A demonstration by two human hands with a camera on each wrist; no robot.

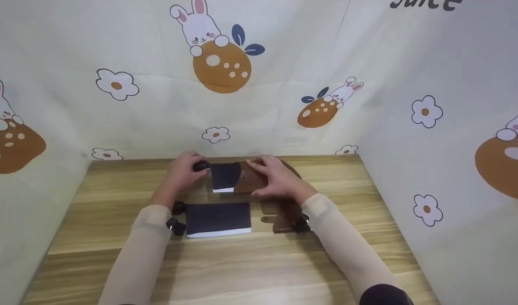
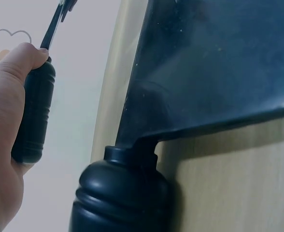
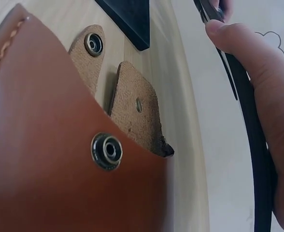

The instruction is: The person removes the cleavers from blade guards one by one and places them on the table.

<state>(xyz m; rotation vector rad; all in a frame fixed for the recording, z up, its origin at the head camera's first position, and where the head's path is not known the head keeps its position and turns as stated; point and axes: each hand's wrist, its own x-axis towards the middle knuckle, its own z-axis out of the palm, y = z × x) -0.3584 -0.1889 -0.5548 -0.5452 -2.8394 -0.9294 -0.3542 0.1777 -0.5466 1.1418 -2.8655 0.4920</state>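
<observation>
Near the back of the table, my left hand (image 1: 186, 171) grips the black handle (image 2: 38, 106) of a cleaver. Its dark blade with a bright edge (image 1: 224, 176) sits partly inside a brown leather sheath (image 1: 250, 178); the rest of the blade is hidden. My right hand (image 1: 280, 176) holds that sheath, thumb on the near side and fingers toward the far edge. Closer to me, a second cleaver (image 1: 218, 217) lies flat, handle to the left, below my left wrist. A second brown sheath (image 1: 284, 223) with snap studs and straps lies under my right wrist, partly covered.
Wood-grain table (image 1: 242, 271) spreads beneath everything. A pale printed cloth (image 1: 276, 106) with rabbits, oranges and flowers stands behind the table and along both sides, close beyond the hands at the back.
</observation>
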